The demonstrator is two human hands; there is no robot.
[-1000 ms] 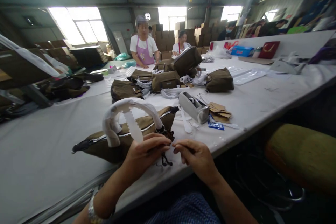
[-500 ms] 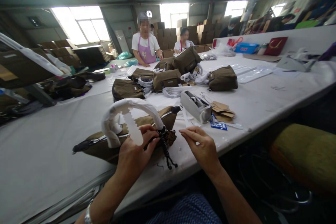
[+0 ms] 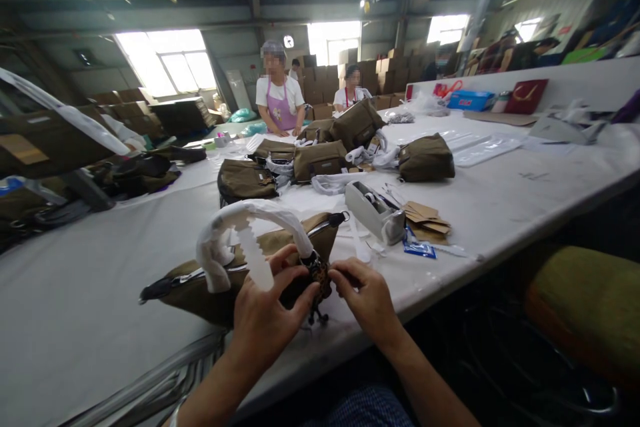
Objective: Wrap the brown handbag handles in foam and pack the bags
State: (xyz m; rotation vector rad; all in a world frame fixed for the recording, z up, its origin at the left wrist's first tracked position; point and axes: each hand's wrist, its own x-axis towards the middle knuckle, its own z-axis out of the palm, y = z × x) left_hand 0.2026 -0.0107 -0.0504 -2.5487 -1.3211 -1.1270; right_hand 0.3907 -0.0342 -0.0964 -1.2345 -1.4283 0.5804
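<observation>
An olive-brown handbag with a silver zipper lies on the table before me. Its arched handle is wrapped in white. A leopard-print charm with black cords hangs at the handle's right base. My left hand is closed at the charm's left side, thumb and forefinger against it. Against that hand's fingers rests a white strip with a notched edge; its grip there is unclear. From the right, my right hand pinches at the charm's edge; anything small between those fingertips is hidden.
A grey tape dispenser stands beyond my right hand, beside brown cards and a blue packet. Several brown bags are piled farther back. A co-worker in a purple apron stands across the table.
My right hand has moved left from beside the tape dispenser to the charm. My left thumb and forefinger have shifted onto the charm. The view has tilted slightly up.
</observation>
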